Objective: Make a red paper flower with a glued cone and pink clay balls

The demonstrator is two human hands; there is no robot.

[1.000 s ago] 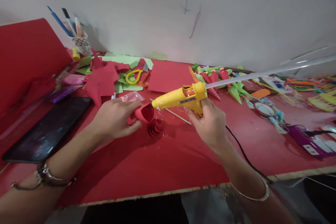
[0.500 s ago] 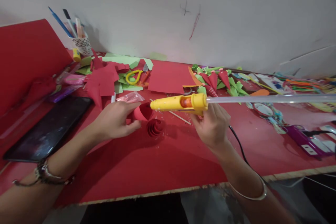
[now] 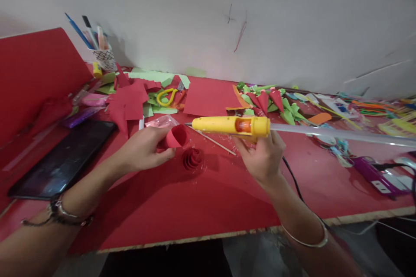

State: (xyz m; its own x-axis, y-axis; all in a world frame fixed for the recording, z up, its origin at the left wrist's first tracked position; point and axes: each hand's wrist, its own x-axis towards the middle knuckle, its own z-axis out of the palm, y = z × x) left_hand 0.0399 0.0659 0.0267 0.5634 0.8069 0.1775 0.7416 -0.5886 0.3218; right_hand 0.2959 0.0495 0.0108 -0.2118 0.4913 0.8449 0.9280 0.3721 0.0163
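My left hand (image 3: 147,147) pinches a rolled red paper cone (image 3: 177,136) between thumb and fingers, its open mouth facing right. My right hand (image 3: 262,156) is wrapped round the handle of a yellow hot glue gun (image 3: 221,125). A long clear glue stick (image 3: 325,132) runs out of the gun's back end to the right. The metal nozzle points left, close to the cone's rim; whether they touch I cannot tell. Below the cone, a coiled red paper spiral (image 3: 193,159) rests on the red tabletop (image 3: 182,207).
At left lie a black phone (image 3: 61,160) and red paper scraps (image 3: 128,99). A patterned pen cup (image 3: 105,58) stands by the wall. Behind the gun are a red paper sheet (image 3: 209,97), a thin stick (image 3: 216,142) and red-and-green paper buds (image 3: 263,99). A purple power strip (image 3: 378,177) sits right.
The glue gun has shifted a little to the right, away from the cone's mouth, so its nozzle now shows. My left hand keeps the cone nearly in place.
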